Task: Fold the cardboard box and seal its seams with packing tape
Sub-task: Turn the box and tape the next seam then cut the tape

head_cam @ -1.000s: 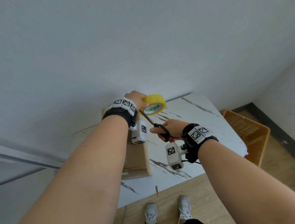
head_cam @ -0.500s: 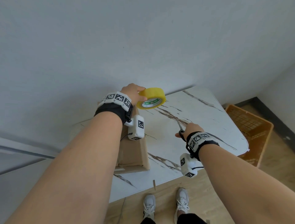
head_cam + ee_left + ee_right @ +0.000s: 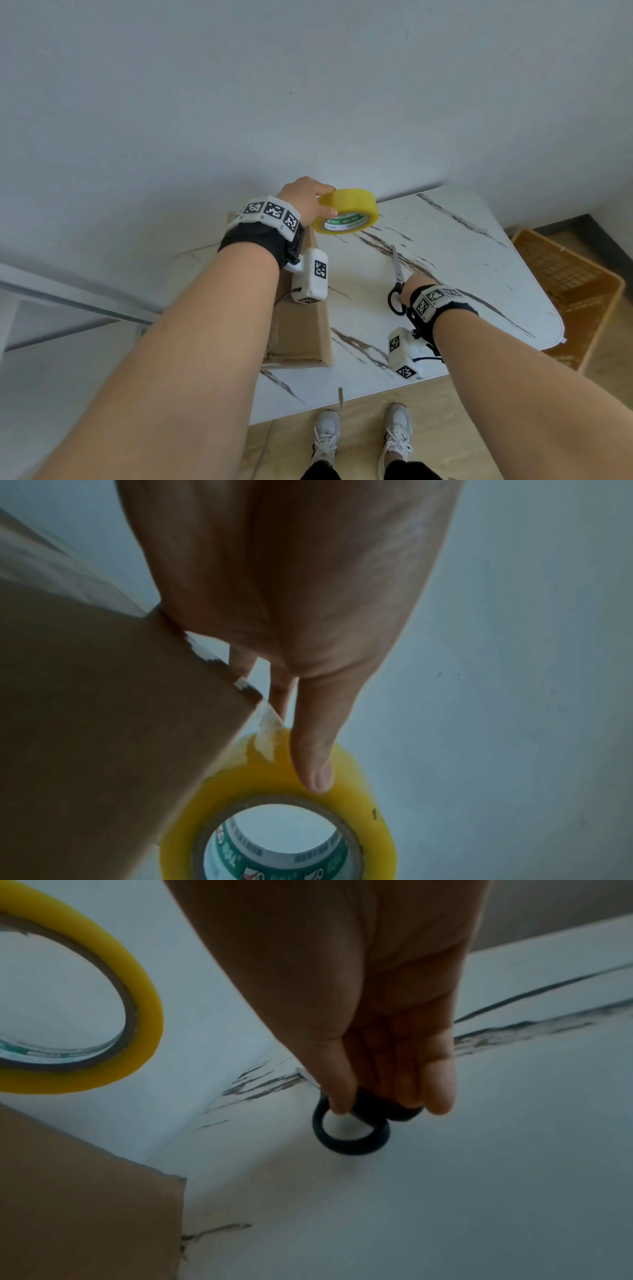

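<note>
White marble-look worktop [image 3: 445,240] with dark veins, pushed up against the wall. Sitting right on it: a cardboard box [image 3: 301,329] on the left side, and scissors [image 3: 397,274] lying flat near the middle.

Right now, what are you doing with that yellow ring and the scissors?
A person is taping up a cardboard box on a marble-look table. The left hand holds the yellow roll of packing tape up beside the box's far end. The right hand is low over the table, fingers at the black handles of the scissors, which lie on the tabletop. An orange crate sits on the floor beside the table.
</note>
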